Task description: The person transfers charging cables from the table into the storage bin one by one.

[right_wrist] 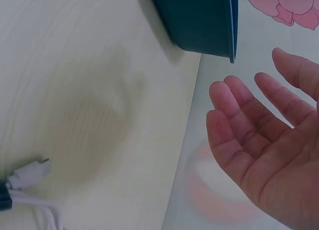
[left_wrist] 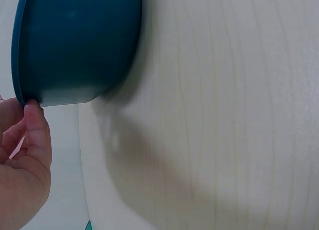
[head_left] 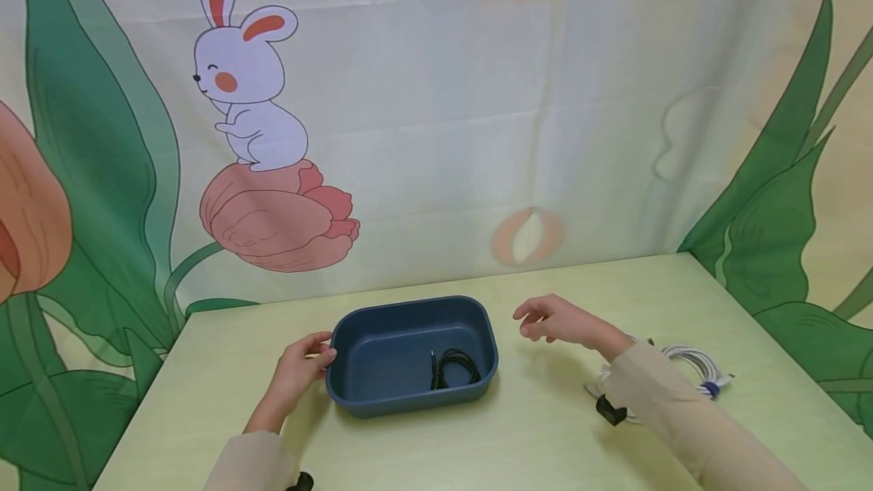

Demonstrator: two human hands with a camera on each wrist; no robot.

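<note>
A dark blue plastic bin [head_left: 382, 400] sits on the table with a coiled black cable [head_left: 458, 355] inside, at its right end. My left hand [head_left: 300, 370] pinches the bin's left rim between thumb and fingers; the left wrist view shows the thumb [left_wrist: 37, 135] against the rim's edge. Right of the bin, apart from it, my right hand [head_left: 555, 319] hovers above the table with loosely bent fingers and nothing in them. Its palm and spread fingers [right_wrist: 224, 135] show in the right wrist view.
A coiled white cable [head_left: 692, 357] with a dark blue tie [head_left: 711, 389] lies on the right of the table, partly hidden by my right sleeve [head_left: 682, 415]. More pale cable shows left of that sleeve. A printed curtain [head_left: 436, 135] hangs behind the table's back edge.
</note>
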